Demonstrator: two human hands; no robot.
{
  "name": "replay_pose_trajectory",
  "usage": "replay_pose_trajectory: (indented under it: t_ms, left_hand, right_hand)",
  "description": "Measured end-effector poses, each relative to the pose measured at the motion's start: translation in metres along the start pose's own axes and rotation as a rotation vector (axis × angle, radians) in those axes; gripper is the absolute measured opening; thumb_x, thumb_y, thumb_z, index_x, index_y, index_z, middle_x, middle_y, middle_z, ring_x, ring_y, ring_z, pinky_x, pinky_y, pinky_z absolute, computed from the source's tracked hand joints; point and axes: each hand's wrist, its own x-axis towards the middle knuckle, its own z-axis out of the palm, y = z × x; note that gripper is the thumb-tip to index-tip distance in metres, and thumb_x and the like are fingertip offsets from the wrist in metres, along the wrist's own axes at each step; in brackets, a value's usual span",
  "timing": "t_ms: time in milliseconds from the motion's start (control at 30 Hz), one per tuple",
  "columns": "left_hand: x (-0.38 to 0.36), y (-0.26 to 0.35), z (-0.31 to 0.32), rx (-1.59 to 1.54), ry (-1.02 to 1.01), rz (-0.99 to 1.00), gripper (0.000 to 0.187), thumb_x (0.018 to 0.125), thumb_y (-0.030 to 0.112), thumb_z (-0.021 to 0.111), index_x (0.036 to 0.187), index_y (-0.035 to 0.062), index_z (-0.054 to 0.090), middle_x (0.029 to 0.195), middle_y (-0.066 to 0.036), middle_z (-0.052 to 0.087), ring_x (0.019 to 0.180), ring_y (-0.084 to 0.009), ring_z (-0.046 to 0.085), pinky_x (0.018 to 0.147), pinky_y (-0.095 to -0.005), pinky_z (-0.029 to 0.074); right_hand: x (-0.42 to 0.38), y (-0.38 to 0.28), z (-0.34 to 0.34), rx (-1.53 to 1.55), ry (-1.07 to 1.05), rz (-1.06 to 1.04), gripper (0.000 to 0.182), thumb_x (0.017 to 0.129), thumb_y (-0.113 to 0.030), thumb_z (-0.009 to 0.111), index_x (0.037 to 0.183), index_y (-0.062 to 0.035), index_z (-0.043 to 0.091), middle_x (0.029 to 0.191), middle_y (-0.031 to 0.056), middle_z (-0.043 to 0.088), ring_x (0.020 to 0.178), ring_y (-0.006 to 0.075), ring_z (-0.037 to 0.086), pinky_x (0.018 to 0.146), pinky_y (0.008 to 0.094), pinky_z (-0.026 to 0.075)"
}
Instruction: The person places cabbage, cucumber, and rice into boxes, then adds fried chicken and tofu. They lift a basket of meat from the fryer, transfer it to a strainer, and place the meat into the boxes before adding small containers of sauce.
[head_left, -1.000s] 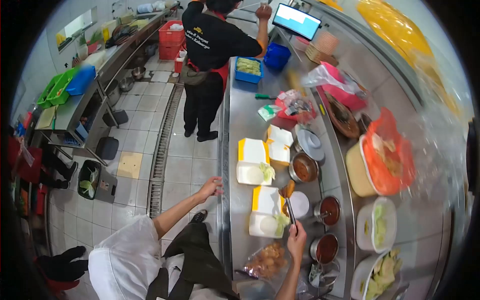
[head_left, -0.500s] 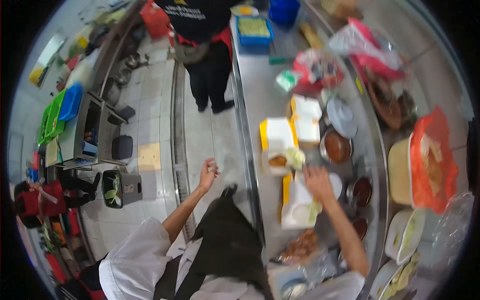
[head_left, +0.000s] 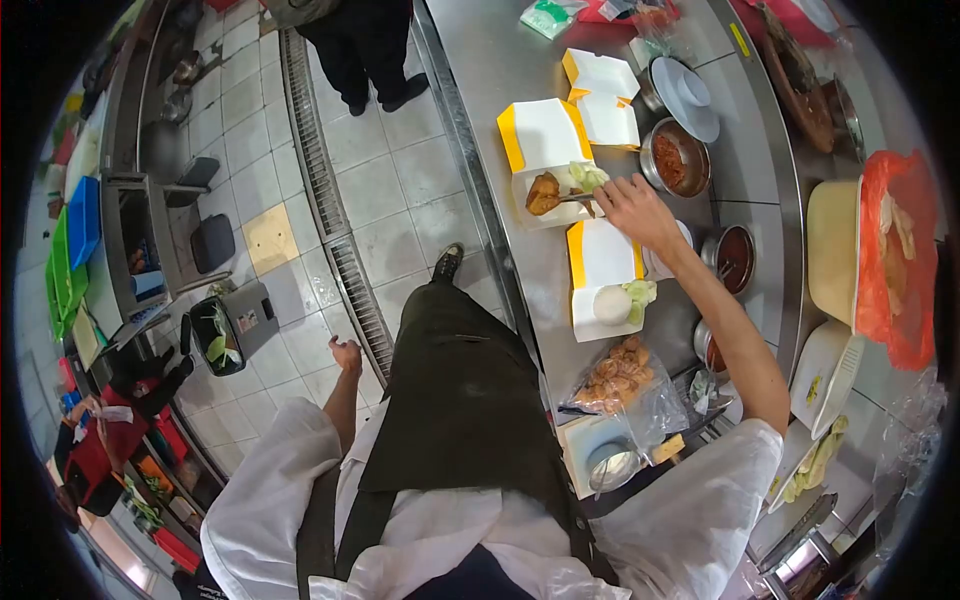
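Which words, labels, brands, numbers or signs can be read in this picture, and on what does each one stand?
No text can be read.
Grey bin: its label is too small.
Black shirt, lower left edge: pale lettering, too small.
Green-and-white packet, top edge: any print is too blurred.
Takeaway boxes: no text visible.

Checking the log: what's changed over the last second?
Right hand moved the tongs and brown food piece forward, from the right edge of the nearer carton to the middle carton. Unchanged: tongs still gripped, left hand off the counter, both cartons open.
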Motion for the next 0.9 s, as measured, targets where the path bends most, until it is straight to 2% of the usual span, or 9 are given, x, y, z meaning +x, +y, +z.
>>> replay_pose_trajectory:
  t_ms: [267, 400, 433, 500, 600, 700, 767, 800, 900]
  left_hand:
    - [0.048, 0.088, 0.078, -0.364, -0.290, 0.194, 0.064, 0.084, 0.004, 0.055, 0.140, 0.0062, 0.025, 0.079, -0.007, 0.055, 0.057, -0.0152, 0.053, 0.050, -0.0300, 0.047]
    - [0.047, 0.129, 0.101, -0.403, -0.482, 0.365, 0.064, 0.087, 0.009, 0.054, 0.142, 0.0068, 0.020, 0.096, -0.012, 0.053, 0.074, -0.0221, 0.063, 0.058, -0.0324, 0.053]
    - [0.048, 0.133, 0.107, -0.303, -0.473, 0.310, 0.066, 0.087, 0.010, 0.055, 0.142, 0.0072, 0.019, 0.096, -0.012, 0.053, 0.076, -0.0222, 0.063, 0.058, -0.0325, 0.053]
    - [0.081, 0.120, 0.114, -0.079, -0.638, 0.331, 0.066, 0.087, 0.014, 0.057, 0.143, 0.0085, 0.022, 0.099, -0.011, 0.055, 0.082, -0.0225, 0.063, 0.060, -0.0328, 0.053]
    - [0.066, 0.114, 0.151, 0.177, -0.905, 0.301, 0.059, 0.088, 0.021, 0.058, 0.140, 0.0079, 0.033, 0.101, -0.012, 0.057, 0.083, -0.0212, 0.062, 0.060, -0.0326, 0.052]
    - [0.018, 0.106, 0.156, 0.438, -1.045, 0.282, 0.058, 0.088, 0.022, 0.058, 0.139, 0.0081, 0.034, 0.102, -0.012, 0.058, 0.084, -0.0216, 0.062, 0.062, -0.0334, 0.052]
    - [-0.007, 0.106, 0.154, 0.544, -1.098, 0.280, 0.058, 0.088, 0.023, 0.058, 0.139, 0.0082, 0.035, 0.102, -0.012, 0.059, 0.085, -0.0219, 0.062, 0.063, -0.0340, 0.052]
    - [-0.019, 0.105, 0.153, 0.575, -1.108, 0.280, 0.058, 0.088, 0.023, 0.058, 0.139, 0.0082, 0.035, 0.102, -0.013, 0.059, 0.086, -0.0220, 0.062, 0.064, -0.0343, 0.052]
    - [-0.047, 0.100, 0.144, 0.637, -1.106, 0.272, 0.057, 0.088, 0.024, 0.058, 0.139, 0.0084, 0.036, 0.103, -0.013, 0.060, 0.087, -0.0224, 0.062, 0.065, -0.0351, 0.053]
  right_hand:
    - [0.006, 0.011, 0.060, 0.016, 0.071, -0.112, 0.020, 0.080, -0.021, 0.060, 0.100, -0.0159, 0.059, 0.095, -0.0036, 0.059, 0.099, 0.0126, 0.057, 0.091, 0.0344, 0.043]
    - [-0.003, -0.002, 0.055, 0.005, -0.026, 0.078, 0.022, 0.080, -0.022, 0.061, 0.101, -0.0195, 0.062, 0.097, -0.0055, 0.059, 0.106, 0.0120, 0.052, 0.095, 0.0325, 0.040]
    - [-0.004, -0.008, 0.035, -0.018, -0.222, 0.137, 0.019, 0.078, -0.023, 0.063, 0.097, -0.0217, 0.062, 0.095, -0.0056, 0.059, 0.101, 0.0126, 0.054, 0.094, 0.0359, 0.040]
    - [-0.029, -0.030, 0.000, 0.047, -0.226, 0.503, 0.015, 0.079, -0.019, 0.061, 0.093, -0.0234, 0.063, 0.091, -0.0020, 0.060, 0.094, 0.0157, 0.056, 0.090, 0.0385, 0.041]
    - [-0.083, -0.082, -0.066, 0.293, -0.018, 0.880, 0.017, 0.080, -0.007, 0.059, 0.097, -0.0101, 0.060, 0.090, 0.0069, 0.060, 0.091, 0.0255, 0.060, 0.078, 0.0413, 0.043]
    - [-0.153, -0.160, -0.112, 0.898, 0.179, 1.352, 0.034, 0.082, -0.011, 0.067, 0.114, -0.0034, 0.062, 0.103, 0.0149, 0.065, 0.095, 0.0349, 0.062, 0.082, 0.0445, 0.048]
    - [-0.206, -0.219, -0.140, 1.260, 0.476, 1.706, 0.038, 0.087, -0.006, 0.064, 0.124, 0.0007, 0.058, 0.111, 0.0160, 0.066, 0.104, 0.0265, 0.064, 0.091, 0.0357, 0.049]
    - [-0.233, -0.261, -0.144, 1.235, 0.744, 1.890, 0.038, 0.090, -0.007, 0.063, 0.127, 0.0021, 0.056, 0.119, 0.0146, 0.065, 0.108, 0.0199, 0.062, 0.094, 0.0317, 0.047]
    - [-0.333, -0.372, -0.156, 0.597, 0.498, 2.580, 0.040, 0.094, -0.020, 0.062, 0.128, 0.0010, 0.057, 0.116, 0.0185, 0.065, 0.101, 0.0224, 0.064, 0.085, 0.0329, 0.052]
